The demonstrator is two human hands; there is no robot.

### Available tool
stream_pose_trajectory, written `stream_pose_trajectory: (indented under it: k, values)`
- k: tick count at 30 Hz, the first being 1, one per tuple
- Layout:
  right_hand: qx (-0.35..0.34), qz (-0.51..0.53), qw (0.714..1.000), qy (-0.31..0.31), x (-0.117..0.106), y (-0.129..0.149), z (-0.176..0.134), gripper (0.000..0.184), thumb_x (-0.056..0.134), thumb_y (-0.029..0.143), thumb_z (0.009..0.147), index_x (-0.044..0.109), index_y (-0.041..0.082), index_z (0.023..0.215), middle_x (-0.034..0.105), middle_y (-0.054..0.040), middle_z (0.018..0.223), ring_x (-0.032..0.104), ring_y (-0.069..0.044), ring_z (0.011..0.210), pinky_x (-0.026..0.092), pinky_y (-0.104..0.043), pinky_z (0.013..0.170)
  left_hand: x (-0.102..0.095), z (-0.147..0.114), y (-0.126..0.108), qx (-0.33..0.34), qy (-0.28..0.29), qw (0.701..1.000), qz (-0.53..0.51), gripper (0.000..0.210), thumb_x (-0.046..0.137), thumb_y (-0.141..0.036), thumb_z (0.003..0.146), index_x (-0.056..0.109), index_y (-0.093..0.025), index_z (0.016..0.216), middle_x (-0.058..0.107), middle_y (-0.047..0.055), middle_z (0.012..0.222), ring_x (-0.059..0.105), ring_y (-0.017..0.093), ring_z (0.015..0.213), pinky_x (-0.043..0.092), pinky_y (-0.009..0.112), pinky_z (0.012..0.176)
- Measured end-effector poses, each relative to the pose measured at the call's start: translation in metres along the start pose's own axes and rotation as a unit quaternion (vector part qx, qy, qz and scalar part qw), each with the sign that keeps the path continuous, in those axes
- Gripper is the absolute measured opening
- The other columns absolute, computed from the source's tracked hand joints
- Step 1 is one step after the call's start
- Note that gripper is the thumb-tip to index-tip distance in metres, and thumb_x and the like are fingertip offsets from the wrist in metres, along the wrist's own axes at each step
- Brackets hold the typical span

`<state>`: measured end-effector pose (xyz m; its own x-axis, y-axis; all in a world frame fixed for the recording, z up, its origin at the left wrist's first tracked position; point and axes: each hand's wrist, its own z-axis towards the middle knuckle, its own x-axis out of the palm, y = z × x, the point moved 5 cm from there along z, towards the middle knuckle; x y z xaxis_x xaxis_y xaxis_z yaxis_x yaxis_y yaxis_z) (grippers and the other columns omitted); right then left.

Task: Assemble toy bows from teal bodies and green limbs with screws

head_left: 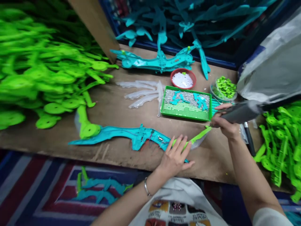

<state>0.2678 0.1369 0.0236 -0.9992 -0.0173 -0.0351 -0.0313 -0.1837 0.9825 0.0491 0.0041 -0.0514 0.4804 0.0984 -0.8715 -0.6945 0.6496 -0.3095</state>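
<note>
A turquoise toy bow half (117, 131) lies along the table with wires and a small dark part near its middle. My left hand (173, 157) rests flat over its right end, fingers spread, pressing on a green bow limb (198, 136) joined there. A clear plastic piece lies along that limb. My right hand (225, 124) is wrapped round a grey electric screwdriver (244, 112), held near the limb's outer tip; its bit is hidden. Another green limb (89, 129) sits at the bow's left end.
A green tray (185, 115) holds silver screws and turquoise pieces. Behind it stand a red bowl (172, 82) of white pieces and a tub (224, 88) of small green parts. Green limbs (47, 81) are piled at left, more at right. Clear strips (143, 94) and turquoise bodies (160, 62) lie behind.
</note>
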Motion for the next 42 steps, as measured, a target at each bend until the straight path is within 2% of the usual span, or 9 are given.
stream_pose_trajectory:
  k: [6,10,13,16,18,21,30,34,42]
  values:
    - [-0.021,0.030,0.999,-0.030,0.033,0.006,0.011,0.042,0.083,0.024,0.069,0.068,0.022,0.108,0.069,0.0013,0.076,0.068,-0.017,0.069,0.054,-0.033,0.072,-0.016,-0.009,-0.019,0.097,-0.098,0.990,0.001,0.070,0.055,-0.067,0.092,0.058,-0.016,0.140,0.054,0.017,0.151,0.042,0.036,0.147,0.032,0.056,0.122]
    - [-0.014,-0.043,0.996,-0.080,0.040,0.001,0.014,0.055,0.088,0.027,0.064,0.066,0.024,0.114,0.073,-0.0015,0.090,0.069,-0.020,0.081,0.054,-0.039,0.082,-0.069,-0.043,-0.017,0.245,-0.250,0.936,-0.041,0.033,0.062,-0.041,0.093,0.064,-0.022,0.120,0.058,0.006,0.147,0.051,0.021,0.139,0.043,0.036,0.117]
    - [-0.082,-0.060,0.982,-0.160,0.037,0.011,-0.007,0.063,0.091,0.028,0.058,0.062,0.029,0.113,0.069,-0.0024,0.105,0.067,-0.022,0.091,0.054,-0.041,0.083,-0.118,-0.059,0.046,0.065,-0.285,0.956,-0.038,0.042,0.059,-0.019,0.088,0.056,-0.023,0.129,0.058,0.008,0.145,0.053,0.020,0.134,0.044,0.038,0.115]
    - [-0.148,-0.115,0.957,-0.224,0.051,0.023,-0.051,0.060,0.087,0.029,0.065,0.059,0.031,0.118,0.064,-0.0064,0.113,0.065,-0.025,0.098,0.053,-0.044,0.086,-0.134,-0.069,0.124,-0.158,-0.107,0.981,-0.016,0.069,0.055,-0.015,0.084,0.040,-0.020,0.151,0.054,0.015,0.147,0.047,0.031,0.139,0.036,0.054,0.117]
    - [-0.095,-0.227,0.965,-0.096,0.082,0.015,-0.076,0.059,0.081,0.033,0.075,0.056,0.028,0.128,0.063,-0.0110,0.119,0.064,-0.030,0.105,0.052,-0.050,0.091,-0.132,-0.074,0.152,-0.170,-0.008,0.985,-0.021,0.073,0.054,-0.019,0.084,0.036,-0.018,0.155,0.052,0.016,0.149,0.046,0.033,0.140,0.033,0.057,0.118]
    - [-0.057,-0.360,0.923,0.125,0.120,-0.009,-0.111,0.051,0.070,0.035,0.086,0.053,0.025,0.133,0.063,-0.0137,0.127,0.060,-0.034,0.118,0.046,-0.056,0.101,-0.124,-0.078,0.162,-0.147,0.031,0.988,-0.035,0.069,0.053,-0.020,0.087,0.037,-0.018,0.155,0.051,0.015,0.150,0.045,0.032,0.141,0.032,0.054,0.118]
    - [-0.026,-0.413,0.903,0.119,0.050,-0.004,-0.133,0.030,0.061,0.028,0.089,0.062,0.025,0.118,0.072,-0.0086,0.111,0.069,-0.029,0.097,0.054,-0.048,0.087,-0.092,-0.079,0.094,-0.111,0.026,0.989,-0.097,0.074,0.059,-0.031,0.094,0.027,-0.021,0.160,0.055,0.016,0.148,0.050,0.032,0.135,0.039,0.051,0.112]
    - [-0.101,-0.371,0.897,0.219,0.083,0.024,-0.107,0.025,0.057,0.019,0.093,0.064,0.027,0.115,0.074,-0.0057,0.104,0.070,-0.025,0.092,0.055,-0.041,0.083,-0.080,-0.078,0.072,-0.112,0.020,0.989,-0.095,0.079,0.059,-0.030,0.094,0.020,-0.021,0.162,0.054,0.016,0.149,0.051,0.033,0.134,0.039,0.052,0.111]
    - [-0.094,-0.433,0.765,0.467,0.151,-0.006,-0.062,0.018,0.052,0.007,0.091,0.067,0.018,0.091,0.062,-0.0085,0.094,0.059,-0.018,0.079,0.044,-0.030,0.070,-0.081,-0.073,0.068,-0.128,0.056,0.987,-0.079,0.076,0.057,-0.032,0.095,0.022,-0.020,0.161,0.054,0.016,0.149,0.050,0.034,0.133,0.037,0.053,0.111]
